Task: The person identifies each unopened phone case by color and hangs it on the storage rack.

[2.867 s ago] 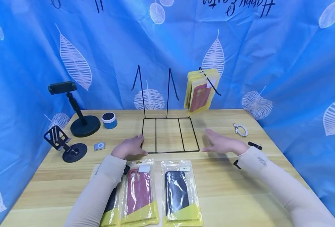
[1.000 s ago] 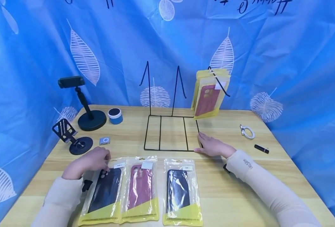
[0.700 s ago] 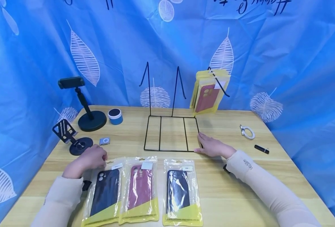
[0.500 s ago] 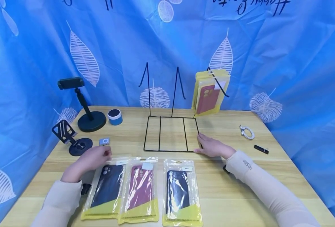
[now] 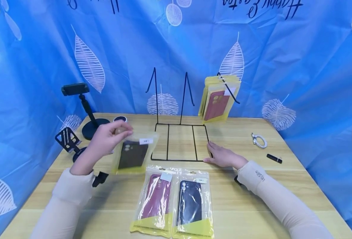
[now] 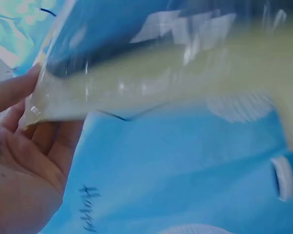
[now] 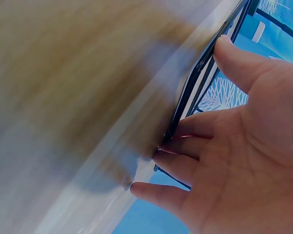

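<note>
Pinching packet (image 5: pixel 133 155), left hand (image 5: pixel 108 137) partly hides blue cylinder (image 5: pixel 120 118).

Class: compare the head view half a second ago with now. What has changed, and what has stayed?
The left hand has lifted the left dark-case packet off the table, forward and right. The pink-case packet has slid right, up to the other dark-case packet. The right hand stays at the wire rack; the hanging packets remain.

The rack (image 5: pixel 168 142) sits on the table (image 5: pixel 229 212): two packets (image 5: pixel 159 199) at six o'clock, hanging packets (image 5: pixel 216 106) on its hook (image 5: pixel 228 88) at one, phone stands (image 5: pixel 87 108) at nine, cable (image 5: pixel 254 140) at three.
</note>
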A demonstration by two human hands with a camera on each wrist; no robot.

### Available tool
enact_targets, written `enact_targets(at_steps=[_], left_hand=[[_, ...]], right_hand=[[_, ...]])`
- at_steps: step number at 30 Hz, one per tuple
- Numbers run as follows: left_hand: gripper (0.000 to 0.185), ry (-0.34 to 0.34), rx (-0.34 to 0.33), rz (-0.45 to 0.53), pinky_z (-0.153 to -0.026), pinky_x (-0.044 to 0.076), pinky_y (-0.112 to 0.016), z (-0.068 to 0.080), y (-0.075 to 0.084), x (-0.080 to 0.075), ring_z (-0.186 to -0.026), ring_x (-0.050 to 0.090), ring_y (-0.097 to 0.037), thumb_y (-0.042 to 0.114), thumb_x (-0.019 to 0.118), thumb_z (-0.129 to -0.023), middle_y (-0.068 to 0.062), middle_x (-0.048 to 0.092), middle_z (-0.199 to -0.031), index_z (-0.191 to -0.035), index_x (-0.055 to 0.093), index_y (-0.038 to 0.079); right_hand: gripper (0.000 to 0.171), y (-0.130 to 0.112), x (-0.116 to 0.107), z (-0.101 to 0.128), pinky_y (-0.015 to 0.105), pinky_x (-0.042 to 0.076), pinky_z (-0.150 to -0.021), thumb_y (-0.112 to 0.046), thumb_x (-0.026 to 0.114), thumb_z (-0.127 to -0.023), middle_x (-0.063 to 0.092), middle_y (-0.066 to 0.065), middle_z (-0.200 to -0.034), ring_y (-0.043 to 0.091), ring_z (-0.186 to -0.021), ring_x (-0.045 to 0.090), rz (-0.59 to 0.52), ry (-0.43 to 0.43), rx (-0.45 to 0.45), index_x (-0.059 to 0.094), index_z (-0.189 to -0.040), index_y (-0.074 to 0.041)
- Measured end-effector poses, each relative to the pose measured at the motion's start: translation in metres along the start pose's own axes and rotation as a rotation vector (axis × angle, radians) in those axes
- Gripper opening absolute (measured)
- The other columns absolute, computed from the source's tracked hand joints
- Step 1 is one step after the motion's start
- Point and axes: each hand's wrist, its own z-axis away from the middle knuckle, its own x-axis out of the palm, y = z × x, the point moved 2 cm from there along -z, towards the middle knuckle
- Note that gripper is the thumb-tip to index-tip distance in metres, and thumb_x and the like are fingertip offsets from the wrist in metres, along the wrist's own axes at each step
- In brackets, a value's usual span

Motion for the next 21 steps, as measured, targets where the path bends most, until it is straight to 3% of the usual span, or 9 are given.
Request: enact_targets(at_steps=[3,5,8,12,16,21], left_hand=[[0.015,0.076,0.024,0.072,-0.046,0.034,-0.025,-0.014,0.013,-0.003,-0.054,0.042,-0.014,0.022,0.064,-0.098,-0.005,0.068,-0.085,-0.102,0.072,0.011],[0.017,0.119,0.028,0.137,-0.048,0.038,-0.022,-0.024,0.019,-0.005,-0.060,0.047,-0.013,0.022,0.063,-0.098,-0.007,0.069,-0.093,-0.104,0.071,0.008],[0.021,0.182,0.028,0.240,-0.056,0.043,-0.017,-0.038,0.025,-0.007,-0.074,0.053,-0.011,0.022,0.062,-0.099,-0.008,0.068,-0.104,-0.106,0.070,0.005],[0.023,0.252,0.056,0.324,-0.070,0.049,-0.014,-0.055,0.030,-0.009,-0.090,0.056,-0.011,0.020,0.063,-0.098,0.004,0.067,-0.104,-0.108,0.068,0.001],[0.025,0.283,0.069,0.355,-0.078,0.051,-0.016,-0.066,0.033,-0.010,-0.098,0.055,-0.012,0.021,0.065,-0.097,0.015,0.064,-0.102,-0.109,0.068,-0.001],[0.031,0.314,0.053,0.349,-0.087,0.053,-0.020,-0.073,0.032,-0.007,-0.103,0.056,-0.012,0.028,0.065,-0.096,0.003,0.067,-0.111,-0.110,0.068,0.000]], right_hand=[[0.087,0.000,0.000,0.000,0.054,0.022,-0.122,-0.055,0.045,-0.100,0.011,0.026,-0.163,0.041,-0.151,0.017,0.002,0.007,-0.007,0.018,-0.155,0.007],[0.087,0.000,0.000,0.000,0.054,0.022,-0.122,-0.055,0.045,-0.101,0.011,0.026,-0.163,0.041,-0.151,0.017,0.002,0.010,-0.013,0.018,-0.155,0.007],[0.087,-0.001,0.000,0.000,0.054,0.022,-0.122,-0.055,0.045,-0.101,0.011,0.026,-0.164,0.041,-0.151,0.016,-0.005,0.011,-0.012,0.017,-0.155,0.007],[0.087,-0.002,-0.001,0.000,0.053,0.021,-0.122,-0.055,0.046,-0.100,0.011,0.025,-0.164,0.041,-0.151,0.017,-0.007,0.008,-0.005,0.018,-0.155,0.006],[0.086,-0.002,-0.003,0.001,0.054,0.021,-0.122,-0.054,0.046,-0.101,0.011,0.026,-0.164,0.040,-0.151,0.017,-0.007,0.004,-0.006,0.018,-0.155,0.007],[0.086,-0.002,-0.003,0.003,0.055,0.021,-0.122,-0.054,0.046,-0.101,0.012,0.026,-0.163,0.041,-0.151,0.018,-0.011,0.009,-0.006,0.019,-0.154,0.007]])
